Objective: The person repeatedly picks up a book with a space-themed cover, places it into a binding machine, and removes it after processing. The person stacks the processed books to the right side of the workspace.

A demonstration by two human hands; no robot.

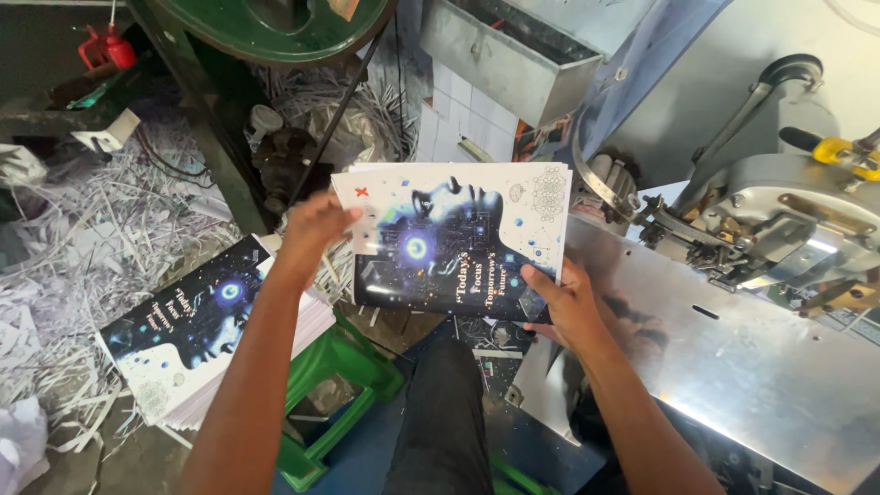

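Both hands, left (316,229) and right (564,307), pinch a thin sheaf of covers (454,240) by opposite edges; light, floppy, slippery sheets.

A green stool (335,385) is standing on the floor (137,454), bearing a stack of printed covers (206,335). Paper shreds (64,275) are lying across the floor. A metal table (724,357) is sitting at right.
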